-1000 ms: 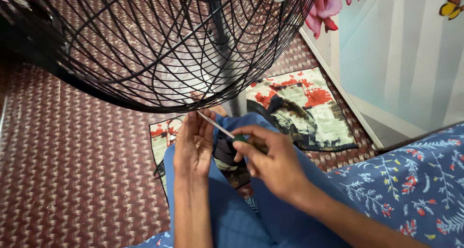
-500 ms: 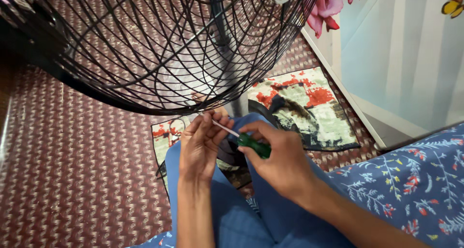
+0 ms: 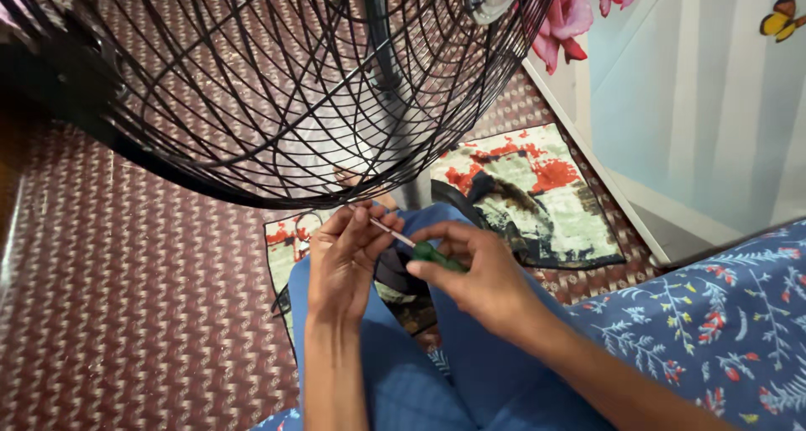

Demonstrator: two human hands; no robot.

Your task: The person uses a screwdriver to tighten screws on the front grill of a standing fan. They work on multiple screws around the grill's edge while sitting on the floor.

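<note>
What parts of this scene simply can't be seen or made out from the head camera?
- Tip of the screwdriver: covered by the fingers of the left hand.
- What the left hand pinches: hidden inside its fingers.
- Fan stand base: blocked by both hands and the knees.
- Fan cage: cut off by the top and left edges.
- Patterned mat: partly covered by the legs.

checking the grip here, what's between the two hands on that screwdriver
In the head view, only the bare metal shaft of the screwdriver spans the gap: the right hand grips its green handle, and the left hand pinches the tip end.
</note>
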